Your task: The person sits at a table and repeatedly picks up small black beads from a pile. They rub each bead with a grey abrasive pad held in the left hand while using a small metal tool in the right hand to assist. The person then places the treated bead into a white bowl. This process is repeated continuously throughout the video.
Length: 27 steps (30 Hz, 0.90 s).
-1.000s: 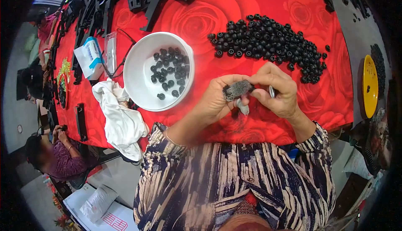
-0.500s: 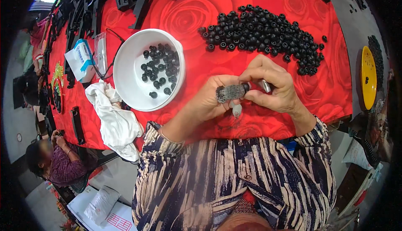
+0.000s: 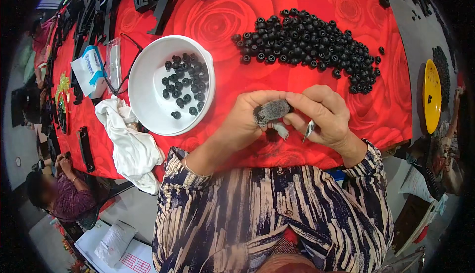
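My left hand [image 3: 242,117] is closed, fingers curled. On its thumb side sits a grey, black-dusted fabric cover [image 3: 274,110], like a worn thumb sleeve. A whitish wrap [image 3: 281,130] shows on a fingertip below. My right hand [image 3: 324,114] meets the left at the fingertips and grips a small shiny metal blade [image 3: 308,130], which points down. Pinched where the hands meet is a small black round part, mostly hidden by fingers. To the left stands a white bowl [image 3: 143,82] with several black round parts [image 3: 185,81] in it.
A large heap of black round parts [image 3: 307,40] lies beyond my hands on the red rose-patterned cloth [image 3: 217,21]. White fabric [image 3: 129,144], a tissue pack [image 3: 90,70] and long black pieces [image 3: 163,3] are at left. A yellow tray [image 3: 432,95] is far right. Another person [image 3: 71,194] sits at lower left.
The metal blade in my right hand has swung from beside the fingers to pointing down. My right fingers have closed over the black part, which showed more before.
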### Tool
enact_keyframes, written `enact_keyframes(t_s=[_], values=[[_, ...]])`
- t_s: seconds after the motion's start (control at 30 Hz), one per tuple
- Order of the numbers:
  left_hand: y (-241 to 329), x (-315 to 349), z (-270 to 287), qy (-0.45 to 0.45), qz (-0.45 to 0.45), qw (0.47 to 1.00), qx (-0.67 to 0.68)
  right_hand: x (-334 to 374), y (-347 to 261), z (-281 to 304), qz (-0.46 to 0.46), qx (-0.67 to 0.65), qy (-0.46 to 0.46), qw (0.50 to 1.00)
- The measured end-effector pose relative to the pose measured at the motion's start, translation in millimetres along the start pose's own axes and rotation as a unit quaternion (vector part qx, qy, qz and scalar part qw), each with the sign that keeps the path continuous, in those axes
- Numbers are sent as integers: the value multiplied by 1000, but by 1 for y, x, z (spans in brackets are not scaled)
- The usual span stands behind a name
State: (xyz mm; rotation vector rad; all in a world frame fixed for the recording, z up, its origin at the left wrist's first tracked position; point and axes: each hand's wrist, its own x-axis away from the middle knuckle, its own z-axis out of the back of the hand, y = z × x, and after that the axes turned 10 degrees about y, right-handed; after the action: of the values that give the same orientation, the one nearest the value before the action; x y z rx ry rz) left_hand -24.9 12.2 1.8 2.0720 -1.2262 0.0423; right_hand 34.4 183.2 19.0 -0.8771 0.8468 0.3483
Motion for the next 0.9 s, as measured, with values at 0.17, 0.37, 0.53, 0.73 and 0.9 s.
enact_keyframes(t_s=[0.17, 0.37, 0.53, 0.73, 0.9], values=[[9, 1, -4, 23, 10, 998, -64, -6, 0, 3, -61, -42, -38, 997], [13, 1, 1, 38, -4, 992, -119, -3, 6, 5, -107, -75, -52, 990], [14, 0, 1, 21, 10, 992, -121, -6, 3, 4, -106, -78, -66, 989], [7, 1, 2, 21, 5, 998, -63, 0, 5, 2, -91, -57, -58, 993], [8, 2, -3, 72, -10, 990, -117, -1, 6, 1, -33, 6, -62, 998]])
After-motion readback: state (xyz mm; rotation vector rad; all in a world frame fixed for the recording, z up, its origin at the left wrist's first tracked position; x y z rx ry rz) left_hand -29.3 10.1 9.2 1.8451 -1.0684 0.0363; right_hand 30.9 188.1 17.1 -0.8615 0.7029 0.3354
